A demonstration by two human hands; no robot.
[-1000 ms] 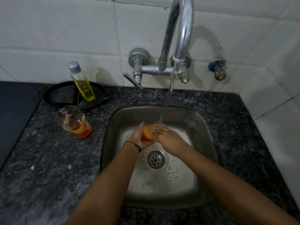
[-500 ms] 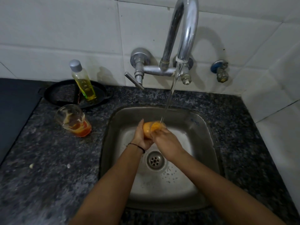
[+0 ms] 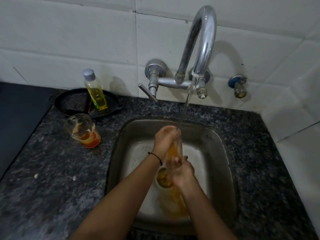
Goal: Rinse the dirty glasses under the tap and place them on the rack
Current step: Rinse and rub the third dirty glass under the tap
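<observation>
Under the tap (image 3: 199, 49), a glass (image 3: 174, 149) is gripped by the left hand (image 3: 163, 141) at the top, right hand (image 3: 181, 170) below; wet glass could be dropped into the sink (image 3: 223, 153)

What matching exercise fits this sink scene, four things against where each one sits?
Things:
1. glass being rinsed
2. second dirty glass
3. oil bottle
4. tap lever

Places:
A. standing in the black pan by the wall
B. on the counter, left of the sink
C. held in both hands under the water stream
D. on the wall fitting above the sink's back edge

Pairs: 1-C, 2-B, 3-A, 4-D
</observation>
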